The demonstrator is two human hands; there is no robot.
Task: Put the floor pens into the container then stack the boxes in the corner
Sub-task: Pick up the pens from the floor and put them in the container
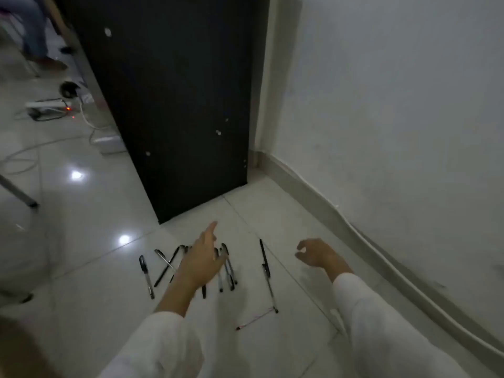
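Several black and clear pens lie scattered on the white tiled floor in front of a black cabinet. My left hand hovers over the middle of the pile with its fingers stretched out, covering some pens and holding nothing. Two more pens lie end to end further right, and a thin pink pen lies nearest me. My right hand hangs above bare floor right of those pens, fingers loosely curled and empty. No container or boxes are in view.
The black cabinet stands just beyond the pens. A white wall with a skirting runs along the right. At the far left are a power strip, cables, a chair leg and a seated person's legs.
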